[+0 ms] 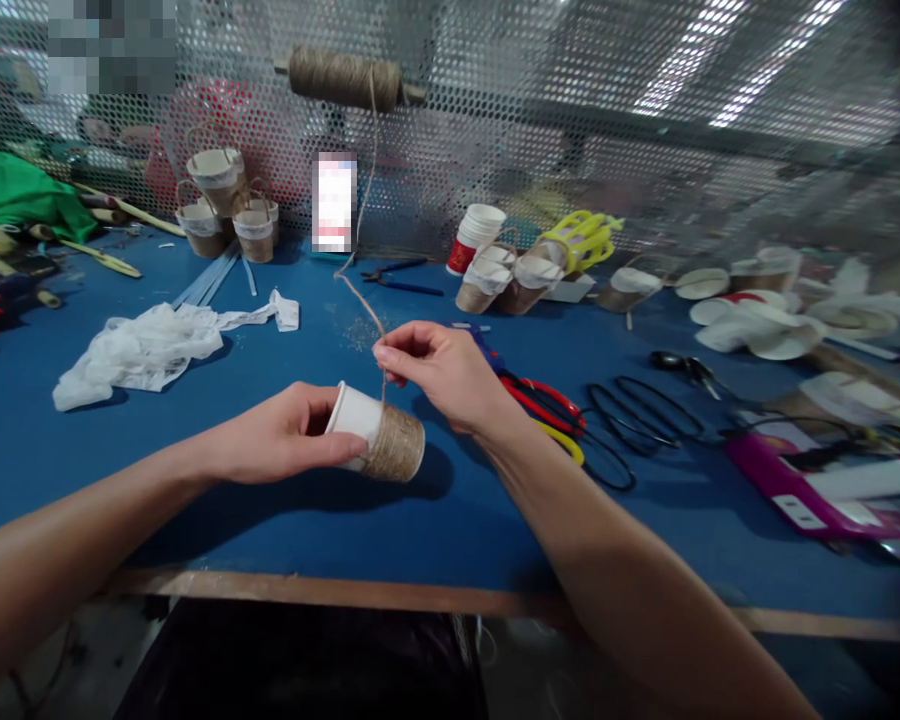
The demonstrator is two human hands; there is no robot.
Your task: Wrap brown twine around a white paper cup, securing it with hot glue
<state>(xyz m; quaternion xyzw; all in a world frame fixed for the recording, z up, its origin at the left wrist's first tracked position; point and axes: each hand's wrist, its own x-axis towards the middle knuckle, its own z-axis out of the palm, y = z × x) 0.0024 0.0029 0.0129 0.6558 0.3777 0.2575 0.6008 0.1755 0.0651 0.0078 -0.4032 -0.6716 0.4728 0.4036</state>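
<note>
Paper cup (357,412), white and lying on its side in the air above the blue table (307,535), is the thing we are working on, seen here from the head camera. Our left hand (289,437) holds it at the mouth end, thumb along the outside of the wall and the other fingers seemingly tucked inside, though the cup hides most of them. Out beyond that thumb, the base half wears a band of brown twine wrapping (399,447); the part nearest the left hand is bare white. Our right hand (442,368), just above and past the cup, pinches the loose twine (362,300) between thumb and forefinger, with a short length running down to the band's edge. Ahead of the right hand, the strand slants away, then climbs to a twine spool (345,80) on a rod. Left of the left hand lies crumpled white cloth (146,350); beyond the right hand rest blue-handled pliers (412,284). To wind neatly, we judge it best to keep the strand lightly taut, lay each turn snug against the last without overlapping, and turn the cup evenly, gripping gently so that the thin wall does not buckle.
</note>
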